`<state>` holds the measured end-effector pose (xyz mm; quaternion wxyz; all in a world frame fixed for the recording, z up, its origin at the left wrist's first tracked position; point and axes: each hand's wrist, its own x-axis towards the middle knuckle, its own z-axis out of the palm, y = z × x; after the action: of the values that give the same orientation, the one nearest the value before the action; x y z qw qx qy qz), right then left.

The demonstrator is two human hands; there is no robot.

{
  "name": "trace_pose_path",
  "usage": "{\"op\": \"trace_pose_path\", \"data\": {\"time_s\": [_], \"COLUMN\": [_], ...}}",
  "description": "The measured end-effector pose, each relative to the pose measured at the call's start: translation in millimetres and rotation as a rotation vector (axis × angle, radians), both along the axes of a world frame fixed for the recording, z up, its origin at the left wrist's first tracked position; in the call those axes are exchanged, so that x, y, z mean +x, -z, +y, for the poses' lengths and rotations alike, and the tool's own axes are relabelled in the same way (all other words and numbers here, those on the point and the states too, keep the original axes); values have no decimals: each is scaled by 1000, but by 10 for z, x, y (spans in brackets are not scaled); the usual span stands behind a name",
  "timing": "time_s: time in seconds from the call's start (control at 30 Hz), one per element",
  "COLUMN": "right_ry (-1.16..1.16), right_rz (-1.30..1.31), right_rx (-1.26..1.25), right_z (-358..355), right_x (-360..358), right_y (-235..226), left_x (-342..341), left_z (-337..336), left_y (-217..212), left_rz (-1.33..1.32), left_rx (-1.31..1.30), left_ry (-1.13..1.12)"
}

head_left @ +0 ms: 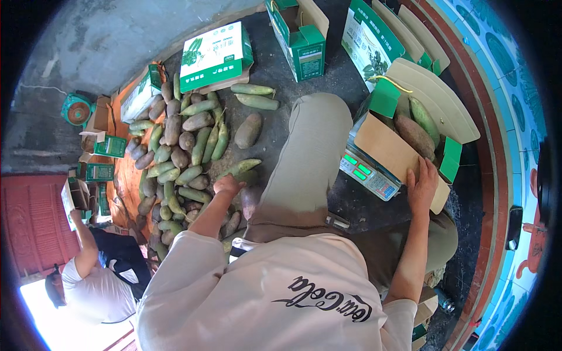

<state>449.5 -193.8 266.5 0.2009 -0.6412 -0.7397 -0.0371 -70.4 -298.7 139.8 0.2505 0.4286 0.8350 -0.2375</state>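
My left hand [227, 186] reaches down to a pile of long green and brown vegetables [181, 152] on the floor. Its fingers curl at the near edge of the pile, beside a green one [241, 167]. Whether it grips anything is hidden. My right hand [422, 186] lies flat with fingers stretched on the front flap of an open cardboard box [389, 149]. The box has green inner flaps and stands on a small scale [369, 174] with green displays. Inside lie a brown tuber [414, 136] and a green vegetable [424, 119]. My knee [316, 134] is between the two hands.
Green-and-white cartons [213, 55] [301, 38] [374, 41] stand at the back. Smaller boxes [105, 143] and a round green scale [76, 109] sit at the left. Another person [99, 275] crouches at the lower left. A red and blue wall edge [497, 175] runs along the right.
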Motion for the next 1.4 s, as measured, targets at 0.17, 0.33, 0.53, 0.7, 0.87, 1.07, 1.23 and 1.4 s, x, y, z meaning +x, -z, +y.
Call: {"op": "trace_pose_path", "data": {"time_s": [0.17,0.33,0.53,0.7,0.87,1.07,1.23,1.4], "right_ry": [-15,37,43,50,72,101,179,207], "right_rz": [16,34,93,160,204,313,391,417], "right_rx": [23,3,27,76,124,228,277,324], "right_z": [4,15,-15,-54,-119,-77,-122,-324], "right_x": [23,-29,12,48,74,242,379,444], "right_y": [36,23,13,-15,-68,-230,-341,-511], "left_x": [-78,-109,44,-306,-324,-339,-332,-461], "left_z": [-18,-25,27,-183,-142,-54,42,150], "left_y": [131,87,-101,165,97,-21,-25,270], "left_rz": [-34,-29,73,84,-105,-314,-435,-474], "left_rx": [-30,-50,10,66,146,489,603,472], "left_ry": [55,62,43,31,-19,94,122,53]}}
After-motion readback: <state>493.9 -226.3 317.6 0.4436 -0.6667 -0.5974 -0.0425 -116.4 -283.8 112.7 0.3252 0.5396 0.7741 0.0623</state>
